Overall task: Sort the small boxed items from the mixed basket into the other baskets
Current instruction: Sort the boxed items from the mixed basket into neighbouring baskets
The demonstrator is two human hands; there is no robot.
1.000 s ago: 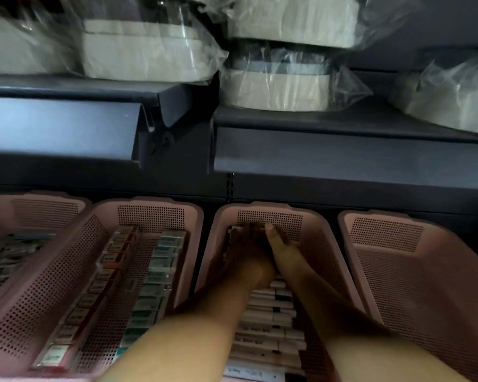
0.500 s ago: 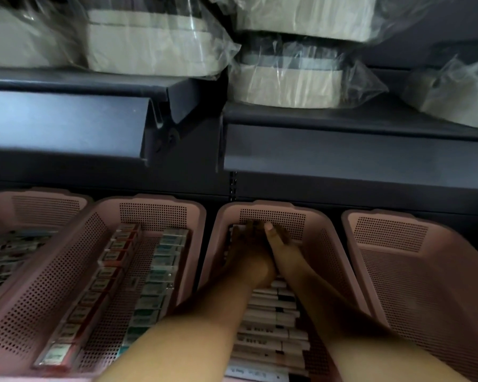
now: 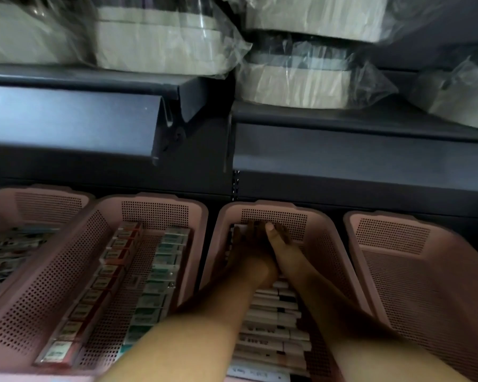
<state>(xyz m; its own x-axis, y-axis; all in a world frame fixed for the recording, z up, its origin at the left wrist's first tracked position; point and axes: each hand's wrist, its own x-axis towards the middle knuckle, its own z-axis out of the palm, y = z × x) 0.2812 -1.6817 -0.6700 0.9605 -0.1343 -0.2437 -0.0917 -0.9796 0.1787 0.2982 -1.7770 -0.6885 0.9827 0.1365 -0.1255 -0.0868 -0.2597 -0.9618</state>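
Observation:
Both my hands reach deep into the third pink basket from the left, at its far end. My left hand lies over the white boxes stacked flat in a row there, its fingers in shadow. My right hand lies beside it, thumb up against the perforated back wall. Whether either hand grips a box is hidden by shadow and by the hands themselves. The second basket holds two neat rows of small boxes, red-edged ones on the left and green-white ones on the right.
A pink basket at the right shows no boxes inside. The far-left basket holds mixed boxes. A dark shelf hangs low over the baskets, with plastic-wrapped white items on top.
The view has shifted slightly. Both hands stay at the far end of the third basket with almost no movement.

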